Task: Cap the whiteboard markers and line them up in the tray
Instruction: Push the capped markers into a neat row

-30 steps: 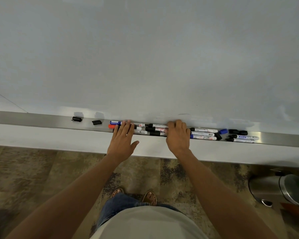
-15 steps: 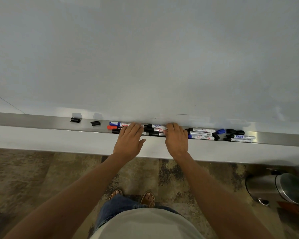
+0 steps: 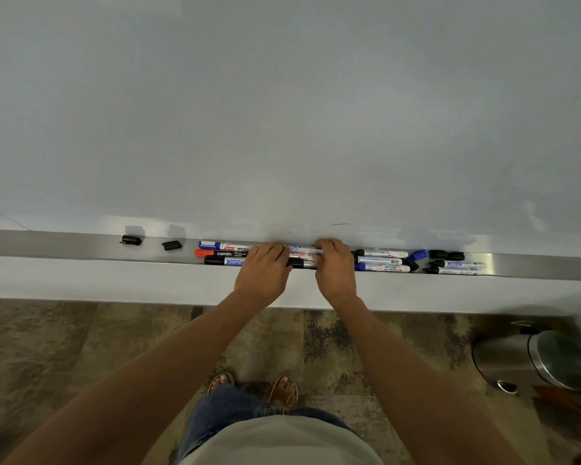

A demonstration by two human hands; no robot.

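Note:
A long steel tray [image 3: 64, 245] runs under the whiteboard. At its left part lie a blue-capped marker [image 3: 215, 245], a red-capped marker [image 3: 215, 253] and a black marker [image 3: 223, 261]. My left hand [image 3: 264, 273] and my right hand [image 3: 334, 271] sit close together, fingers curled over the middle bunch of markers [image 3: 302, 256], which shows only in the gap between them. Further right lie three markers [image 3: 381, 261] and two more markers [image 3: 460, 266]. Loose caps: black cap [image 3: 131, 239], black cap [image 3: 171, 245], blue cap [image 3: 419, 254], black caps [image 3: 446, 255].
The whiteboard [image 3: 282, 112] fills the upper view. A white ledge [image 3: 114, 280] runs below the tray. A steel bin [image 3: 530, 360] stands on the patterned carpet at the lower right. My sandalled feet [image 3: 252, 387] are below the hands.
My left hand has slid right along the tray toward my right hand, uncovering the three left markers. Its fingers went from straight to curled. The right hand stayed in place.

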